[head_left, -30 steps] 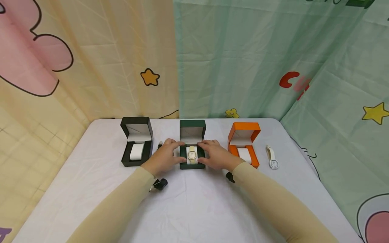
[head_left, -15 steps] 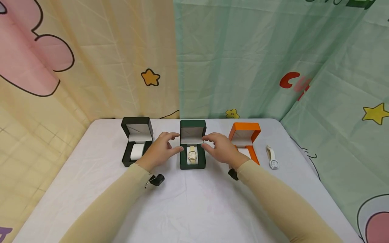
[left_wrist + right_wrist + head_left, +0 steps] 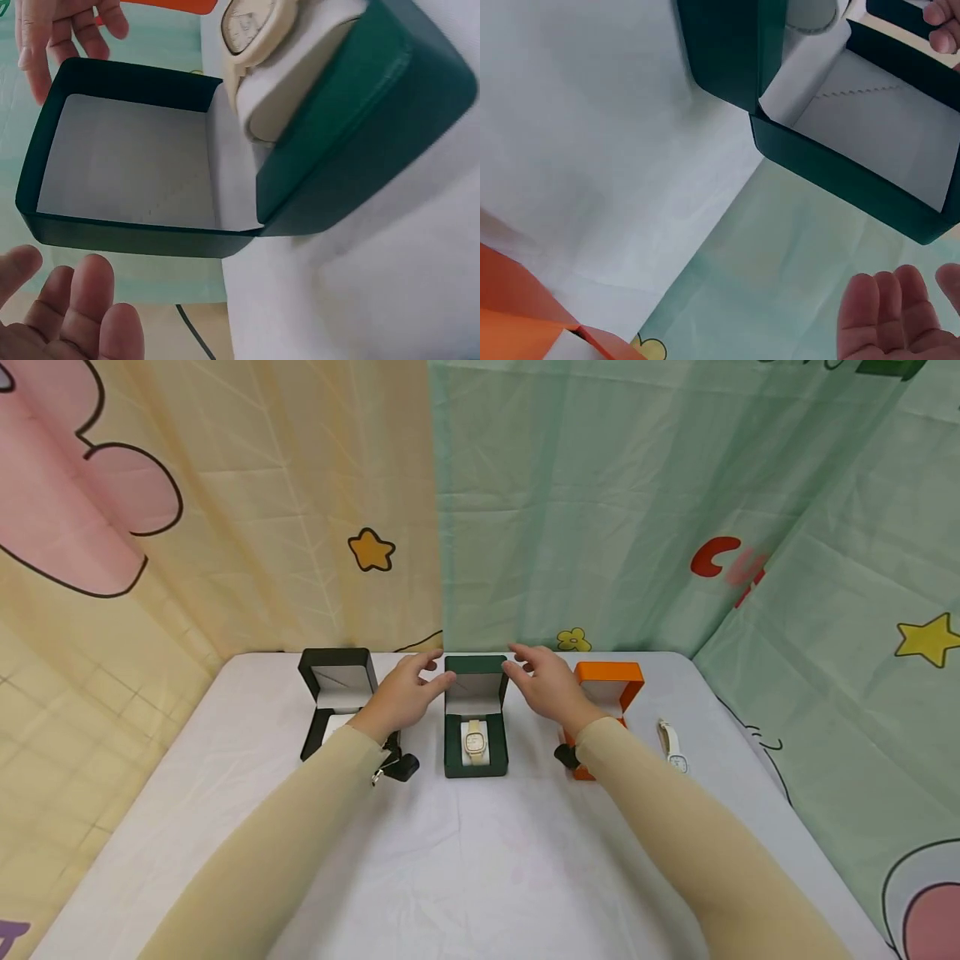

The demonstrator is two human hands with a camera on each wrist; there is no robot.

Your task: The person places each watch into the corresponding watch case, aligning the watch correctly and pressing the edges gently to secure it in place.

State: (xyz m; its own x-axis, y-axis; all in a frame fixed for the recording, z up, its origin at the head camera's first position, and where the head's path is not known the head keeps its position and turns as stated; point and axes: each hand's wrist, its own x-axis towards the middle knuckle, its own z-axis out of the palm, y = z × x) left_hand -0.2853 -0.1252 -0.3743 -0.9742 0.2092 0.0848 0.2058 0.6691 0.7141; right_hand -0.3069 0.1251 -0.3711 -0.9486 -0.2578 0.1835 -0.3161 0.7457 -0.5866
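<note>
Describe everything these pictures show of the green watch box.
The green box stands open on the white-covered table, between the black box and the orange box. Smooth, perhaps leatherette, it has softly rounded corners. The hinged lid is raised at the back, showing a pale lining. In the base, a white cushion carries a cream watch, facing up. The left hand and the right hand flank the lid, apparently just clear of it.
</note>
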